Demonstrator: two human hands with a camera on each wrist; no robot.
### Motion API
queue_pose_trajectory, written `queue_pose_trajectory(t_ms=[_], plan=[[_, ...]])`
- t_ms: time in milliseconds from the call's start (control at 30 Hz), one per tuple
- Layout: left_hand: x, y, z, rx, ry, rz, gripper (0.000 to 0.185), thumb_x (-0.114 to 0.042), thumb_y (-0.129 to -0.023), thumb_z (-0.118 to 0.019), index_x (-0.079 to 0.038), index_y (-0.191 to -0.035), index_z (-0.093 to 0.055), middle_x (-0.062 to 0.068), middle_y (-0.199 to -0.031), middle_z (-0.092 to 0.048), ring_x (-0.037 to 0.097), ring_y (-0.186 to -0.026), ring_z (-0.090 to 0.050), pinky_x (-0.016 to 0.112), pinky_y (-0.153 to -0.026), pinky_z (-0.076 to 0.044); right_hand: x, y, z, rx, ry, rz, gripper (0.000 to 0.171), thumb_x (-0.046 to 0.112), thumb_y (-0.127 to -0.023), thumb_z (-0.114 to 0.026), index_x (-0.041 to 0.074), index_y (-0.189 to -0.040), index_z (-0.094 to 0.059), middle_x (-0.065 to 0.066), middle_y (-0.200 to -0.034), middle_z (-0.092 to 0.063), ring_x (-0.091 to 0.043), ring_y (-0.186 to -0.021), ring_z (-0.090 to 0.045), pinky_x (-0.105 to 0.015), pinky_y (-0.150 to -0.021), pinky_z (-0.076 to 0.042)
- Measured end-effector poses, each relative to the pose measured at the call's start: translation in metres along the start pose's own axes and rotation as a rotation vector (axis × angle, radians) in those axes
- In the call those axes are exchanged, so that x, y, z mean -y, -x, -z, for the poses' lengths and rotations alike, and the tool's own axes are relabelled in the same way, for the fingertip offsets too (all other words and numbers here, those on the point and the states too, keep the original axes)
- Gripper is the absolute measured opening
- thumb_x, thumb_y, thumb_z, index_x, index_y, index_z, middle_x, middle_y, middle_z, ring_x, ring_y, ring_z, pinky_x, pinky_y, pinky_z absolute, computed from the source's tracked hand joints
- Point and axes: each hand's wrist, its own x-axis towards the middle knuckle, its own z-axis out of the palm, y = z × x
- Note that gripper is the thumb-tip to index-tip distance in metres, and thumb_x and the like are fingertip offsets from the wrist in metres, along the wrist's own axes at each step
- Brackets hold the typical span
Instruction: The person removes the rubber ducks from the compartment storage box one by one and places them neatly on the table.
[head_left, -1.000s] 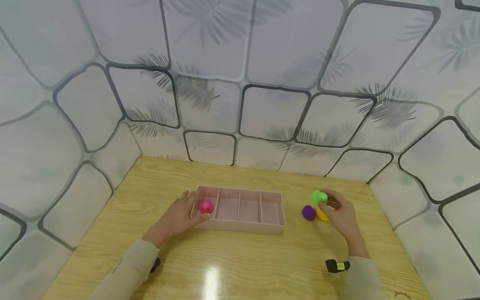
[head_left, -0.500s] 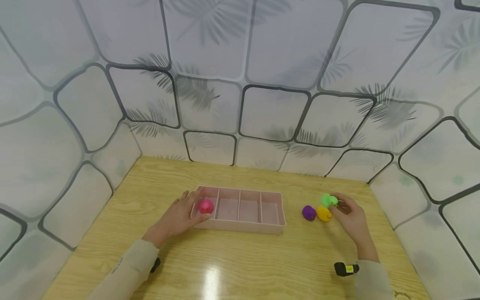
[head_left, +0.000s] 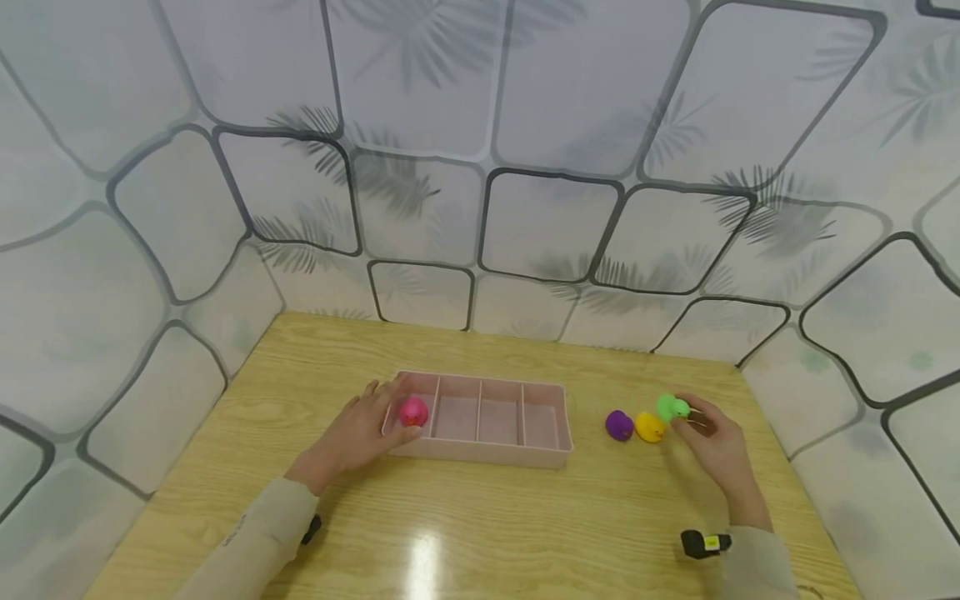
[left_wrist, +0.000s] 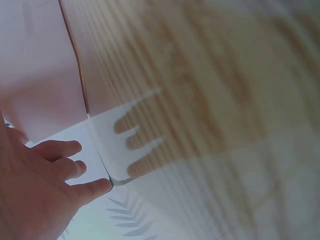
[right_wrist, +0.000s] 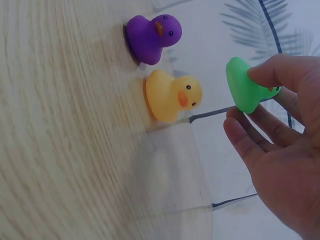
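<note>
A green toy duck (right_wrist: 245, 86) is pinched between the thumb and fingers of my right hand (head_left: 712, 442), held above the table. Just left of that hand, a yellow toy duck (head_left: 649, 427) and a purple toy duck (head_left: 619, 425) sit side by side on the table. My left hand (head_left: 360, 429) rests at the left end of a pink divided box (head_left: 480, 454), thumb over the front rim, other fingers spread toward the back corner. In the box's leftmost compartment lies a pink toy duck (head_left: 413, 412). The left wrist view shows the outer fingers (left_wrist: 90, 192) extended beside the box wall.
The wooden table (head_left: 495, 517) carries the box near its middle. Patterned panels (head_left: 420, 208) enclose it at the back and both sides. The box's other compartments are bare.
My right hand has moved rightward and slightly nearer with the green duck, off from above the yellow duck, which now shows fully. My left hand and the box have stayed put.
</note>
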Motion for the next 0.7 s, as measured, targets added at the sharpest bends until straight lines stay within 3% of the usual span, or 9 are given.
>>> queue_pose_trajectory(t_ms=[167,433,500,667,700], plan=[[0.0,0.0,0.0,0.002,-0.003,0.003,0.099,-0.07,-0.097,-0.059,-0.017,-0.171,-0.018,0.015,-0.172,-0.032,0.053,-0.158,-0.023,0.076,-0.122,-0.024,-0.006,0.0,0.005,-0.013,0.025,-0.01,0.047,0.013,-0.103,-0.068,-0.003,-0.146,-0.058,-0.024,-0.144,-0.057,0.024,-0.103,-0.05,0.002,-0.087,-0.044],[-0.001,0.001,0.001,0.0,-0.001,0.006,0.099,-0.07,-0.097,-0.059,-0.017,-0.171,-0.019,0.015,-0.172,-0.032,0.054,-0.157,-0.025,0.076,-0.122,-0.025,-0.017,0.001,0.009,-0.019,0.047,-0.019,0.045,0.009,-0.103,-0.066,-0.005,-0.145,-0.057,-0.029,-0.145,-0.055,0.023,-0.102,-0.048,0.003,-0.086,-0.042],[-0.001,0.001,0.001,-0.003,-0.007,0.005,0.099,-0.07,-0.097,-0.059,-0.017,-0.17,-0.019,0.016,-0.172,-0.032,0.054,-0.157,-0.025,0.076,-0.121,-0.026,-0.02,0.001,0.009,-0.011,0.046,-0.02,0.045,0.01,-0.104,-0.066,-0.006,-0.145,-0.057,-0.022,-0.143,-0.059,0.022,-0.101,-0.049,0.001,-0.084,-0.044],[0.0,0.001,0.0,-0.002,-0.007,0.003,0.098,-0.07,-0.097,-0.059,-0.017,-0.17,-0.02,0.015,-0.172,-0.033,0.054,-0.157,-0.025,0.076,-0.121,-0.026,-0.027,0.004,0.009,0.023,0.064,-0.037,0.047,0.015,-0.105,-0.065,-0.005,-0.147,-0.056,-0.025,-0.145,-0.058,0.022,-0.099,-0.049,-0.002,-0.079,-0.048],[0.0,0.001,0.0,0.0,-0.005,0.002,0.099,-0.07,-0.097,-0.059,-0.017,-0.17,-0.02,0.015,-0.172,-0.033,0.054,-0.157,-0.025,0.076,-0.121,-0.026,-0.028,0.004,0.009,0.032,0.066,-0.046,0.048,0.015,-0.105,-0.065,-0.005,-0.147,-0.055,-0.032,-0.147,-0.054,0.022,-0.098,-0.048,-0.003,-0.079,-0.047]])
